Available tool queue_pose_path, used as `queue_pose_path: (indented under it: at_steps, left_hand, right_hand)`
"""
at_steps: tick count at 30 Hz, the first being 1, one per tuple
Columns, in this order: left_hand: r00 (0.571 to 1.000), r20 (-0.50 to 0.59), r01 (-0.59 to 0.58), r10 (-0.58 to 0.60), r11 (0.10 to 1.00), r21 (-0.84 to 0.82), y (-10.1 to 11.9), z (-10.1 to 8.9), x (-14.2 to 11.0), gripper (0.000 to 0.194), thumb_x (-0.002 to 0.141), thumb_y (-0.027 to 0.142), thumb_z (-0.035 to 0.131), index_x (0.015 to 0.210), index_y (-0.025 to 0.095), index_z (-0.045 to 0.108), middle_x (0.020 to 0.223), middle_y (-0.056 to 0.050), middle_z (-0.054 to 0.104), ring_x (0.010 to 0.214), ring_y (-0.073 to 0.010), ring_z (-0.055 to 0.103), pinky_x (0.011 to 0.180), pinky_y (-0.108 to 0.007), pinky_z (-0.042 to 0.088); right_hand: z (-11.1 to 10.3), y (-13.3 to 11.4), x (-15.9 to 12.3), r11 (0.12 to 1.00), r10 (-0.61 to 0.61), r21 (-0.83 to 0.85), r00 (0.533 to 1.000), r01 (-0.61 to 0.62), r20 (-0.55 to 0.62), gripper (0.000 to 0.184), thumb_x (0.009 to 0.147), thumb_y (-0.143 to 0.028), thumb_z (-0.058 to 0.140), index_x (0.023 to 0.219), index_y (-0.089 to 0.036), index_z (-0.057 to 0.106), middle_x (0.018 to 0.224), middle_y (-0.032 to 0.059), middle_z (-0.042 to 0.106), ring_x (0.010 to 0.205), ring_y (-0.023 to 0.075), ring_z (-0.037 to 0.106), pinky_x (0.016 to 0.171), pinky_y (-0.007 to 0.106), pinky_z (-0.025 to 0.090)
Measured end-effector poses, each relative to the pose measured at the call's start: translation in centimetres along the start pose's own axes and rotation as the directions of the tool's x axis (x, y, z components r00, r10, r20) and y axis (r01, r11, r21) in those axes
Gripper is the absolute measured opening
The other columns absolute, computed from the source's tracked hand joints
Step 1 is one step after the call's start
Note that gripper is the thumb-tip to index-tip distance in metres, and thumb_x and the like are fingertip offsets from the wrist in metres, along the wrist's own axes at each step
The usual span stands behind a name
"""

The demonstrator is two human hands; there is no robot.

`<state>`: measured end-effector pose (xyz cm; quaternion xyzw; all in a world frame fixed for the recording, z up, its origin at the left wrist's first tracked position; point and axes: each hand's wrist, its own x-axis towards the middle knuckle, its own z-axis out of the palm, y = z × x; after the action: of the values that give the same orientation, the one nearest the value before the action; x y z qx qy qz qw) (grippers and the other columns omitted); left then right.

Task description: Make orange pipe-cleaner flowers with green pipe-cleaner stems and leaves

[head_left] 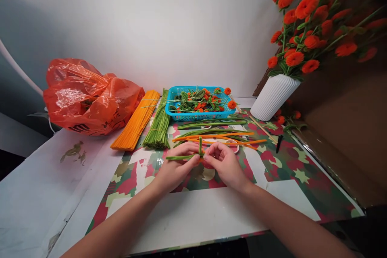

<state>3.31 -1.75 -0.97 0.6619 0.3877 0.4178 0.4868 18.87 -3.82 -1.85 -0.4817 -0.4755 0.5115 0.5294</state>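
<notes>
My left hand [178,167] pinches a green pipe cleaner [181,157] between thumb and fingers, with one part pointing left and another standing upright at the fingertips. My right hand [225,165] is closed at the same spot, thumb against fingers, touching the piece where a bit of orange shows. The exact join is partly hidden by the fingertips. Just beyond the hands lie loose orange pipe cleaners [242,134] and loose green pipe cleaners [220,123], with a white tape roll [232,147] by my right hand.
A blue basket [196,117] of small orange flowers and leaves stands at the back. Left of it lie a green bundle [159,127], an orange bundle [137,119] and a red plastic bag [90,100]. A white vase [273,96] of orange flowers [306,6] leans at right.
</notes>
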Motion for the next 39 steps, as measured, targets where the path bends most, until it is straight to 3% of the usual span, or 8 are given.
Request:
queue_pose_path:
  at_steps: [8,14,19,25,29,32,36,39]
  left_hand:
    - [0.933,0.042,0.349,-0.359,0.864,-0.363,-0.4,-0.5,-0.3,0.028,0.072,0.039,0.072,0.088,0.016,0.072,0.104,-0.009,0.069,0.092,-0.0216,0.067,0.076,-0.032,0.059]
    - [0.925,0.018,0.363,-0.378,0.873,-0.324,0.0,-0.4,-0.4,0.025,0.07,0.035,0.075,0.086,0.017,0.073,0.094,-0.008,0.072,0.085,-0.0204,0.068,0.074,-0.032,0.059]
    - [0.98,-0.196,0.014,-0.028,0.997,-0.073,-0.1,0.8,-0.3,0.01,0.078,0.025,0.068,0.08,0.018,0.073,0.095,-0.008,0.071,0.091,-0.0211,0.067,0.07,-0.029,0.06]
    - [0.801,-0.208,-0.46,0.561,0.8,0.385,-1.4,1.1,-0.9,0.022,0.083,0.004,0.057,0.095,0.018,0.07,0.102,-0.009,0.069,0.096,-0.0183,0.067,0.079,-0.029,0.059]
    - [0.687,0.004,-0.661,0.727,0.622,0.42,-2.1,0.4,-1.6,0.04,0.084,0.001,0.053,0.12,0.017,0.061,0.119,-0.011,0.065,0.109,-0.0203,0.062,0.095,-0.032,0.053]
    - [0.735,-0.02,-0.625,0.678,0.689,0.366,-1.8,0.3,-1.5,0.035,0.084,0.003,0.055,0.114,0.019,0.065,0.117,-0.009,0.066,0.106,-0.02,0.064,0.094,-0.032,0.053]
    - [0.955,-0.22,-0.201,0.2,0.979,0.014,-0.7,0.5,-0.6,0.024,0.085,0.021,0.06,0.109,0.019,0.063,0.103,-0.008,0.07,0.094,-0.0196,0.067,0.073,-0.027,0.058]
    - [0.992,-0.04,0.102,-0.122,0.939,-0.33,0.0,0.4,-0.1,0.039,0.084,0.033,0.063,0.118,0.019,0.051,0.094,-0.006,0.07,0.078,-0.0173,0.067,0.06,-0.024,0.055]
  right_hand:
    - [-1.1,-0.1,0.1,0.586,-0.583,-0.479,0.751,0.653,0.31,0.019,0.086,-0.012,0.053,0.094,-0.022,0.067,0.088,0.0057,0.068,0.085,0.0187,0.064,0.075,0.034,0.053]
    - [-1.4,0.3,0.7,0.333,-0.652,-0.562,0.615,0.758,0.444,0.02,0.09,-0.01,0.047,0.095,-0.019,0.064,0.087,0.0081,0.066,0.082,0.0192,0.06,0.072,0.033,0.051]
    - [0.0,1.0,0.4,0.443,-0.641,-0.622,0.713,0.646,0.284,0.019,0.091,-0.013,0.044,0.084,-0.018,0.06,0.081,0.0078,0.062,0.08,0.0204,0.056,0.072,0.034,0.047]
    - [1.3,0.5,-0.1,0.998,-0.03,-0.047,1.0,0.03,-0.002,0.02,0.086,-0.033,0.057,0.072,-0.018,0.055,0.069,0.0001,0.052,0.062,0.0126,0.047,0.059,0.026,0.039]
    - [0.3,-0.4,0.1,0.758,0.385,0.348,0.809,-0.552,0.444,0.024,0.068,-0.033,0.075,0.073,-0.017,0.058,0.067,-0.0025,0.05,0.06,0.0093,0.046,0.062,0.024,0.041]
    - [-0.5,-0.6,0.4,0.697,0.427,0.354,0.757,-0.624,0.494,0.025,0.067,-0.033,0.077,0.075,-0.017,0.06,0.066,-0.0032,0.05,0.059,0.0079,0.045,0.059,0.022,0.04]
    - [-1.0,-0.8,1.1,0.951,0.269,0.102,0.944,-0.292,0.191,0.032,0.07,-0.043,0.073,0.063,-0.015,0.059,0.059,-0.0028,0.049,0.054,0.0081,0.041,0.051,0.021,0.034]
    - [-1.1,-1.1,1.4,1.0,0.012,-0.028,0.999,-0.013,-0.047,0.027,0.075,-0.045,0.067,0.076,-0.018,0.064,0.071,-0.0005,0.058,0.065,0.012,0.051,0.06,0.023,0.041]
